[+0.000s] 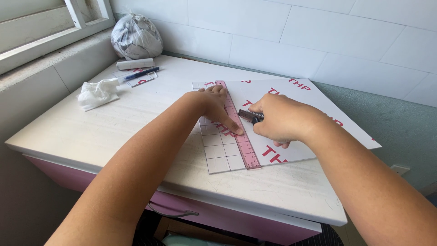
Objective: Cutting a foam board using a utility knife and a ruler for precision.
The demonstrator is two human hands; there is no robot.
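A person leans over a white desk (pixel 91 132) with a pink front, both bare arms reaching forward. The left hand (pixel 213 105) lies flat and spread, fingers pressing down on a long pink see-through ruler (pixel 240 132), with the forefinger stretched along it toward the person. The ruler runs away from the person at a slight slant and lies on a white foam board (pixel 300 98) with red lettering. Under the left hand the board is ruled into a grid of small squares (pixel 221 152).

Just to the right of the ruler, the right hand (pixel 278 119) is curled closed around a small utility knife (pixel 251 115) with a dark and metallic body. Its front end points toward the ruler's edge; the blade tip is hidden, so it seems to meet the board there, though that is hard to confirm. The two hands are close together, with only the ruler's width between them.

Well beyond the left hand, toward the far left corner of the desk, sits a crumpled white tissue (pixel 97 93). Farther back from it lie a blue pen (pixel 141 73) on a small piece of board, a roll of white paper (pixel 135 64), and a knotted grey plastic bag (pixel 136 36) against the tiled wall. A window frame (pixel 54 32) sits above the ledge on the left hand's side. Past the right hand, the board overhangs the desk's edge.
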